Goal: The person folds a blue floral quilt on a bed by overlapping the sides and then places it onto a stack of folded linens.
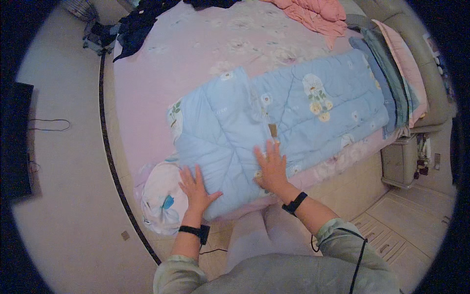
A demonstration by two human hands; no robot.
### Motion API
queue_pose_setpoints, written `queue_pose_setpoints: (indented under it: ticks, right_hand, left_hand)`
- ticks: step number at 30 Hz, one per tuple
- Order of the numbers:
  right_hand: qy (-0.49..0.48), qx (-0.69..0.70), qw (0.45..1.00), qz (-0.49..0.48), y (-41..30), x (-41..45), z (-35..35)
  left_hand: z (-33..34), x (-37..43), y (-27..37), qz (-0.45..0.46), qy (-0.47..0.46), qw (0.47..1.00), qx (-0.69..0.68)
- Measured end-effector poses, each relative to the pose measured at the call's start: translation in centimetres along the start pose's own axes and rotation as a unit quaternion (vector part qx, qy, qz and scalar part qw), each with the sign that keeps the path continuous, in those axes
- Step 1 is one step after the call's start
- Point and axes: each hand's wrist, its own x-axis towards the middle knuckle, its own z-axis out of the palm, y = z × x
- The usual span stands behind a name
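A blue quilt (323, 126) with printed flowers lies along the near side of the bed, its left end folded over into a thicker layer (220, 121). My left hand (197, 191), fingers spread, rests on or just over the lower left edge of that layer. On its lower right part is my right hand (272, 167), palm down with fingers apart. Neither hand grips anything. Beside my left hand, a bundled white cloth (161, 198) with a blue-green print sits at the bed's corner. A brown tag-like patch (272, 130) shows just beyond my right fingertips.
A pink floral sheet (143, 121) covers the bed. Dark clothing (137, 33) and a coral cloth (317, 16) lie at its far side. Stacked pillows (394, 73) lean by the headboard (411, 44). A bedside cabinet (398, 161) stands at right. A thin cable (214, 251) trails near my legs.
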Motion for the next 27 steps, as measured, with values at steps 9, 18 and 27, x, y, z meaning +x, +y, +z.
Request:
queue_pose_setpoints:
  ticks: [9,18,27]
  right_hand:
    - [-0.257,-0.050,0.965,0.029,-0.3,5.3,5.7]
    - [-0.201,-0.096,0.974,0.038,1.6,7.7,13.6]
    - [-0.220,-0.111,0.966,0.079,-0.3,7.8,12.6]
  left_hand:
    - [4.7,8.8,0.0,0.010,-0.342,0.910,0.234]
    - [11.7,11.3,-2.7,0.004,-0.291,0.927,0.236]
    - [12.5,10.6,-3.5,0.005,-0.209,0.947,0.242]
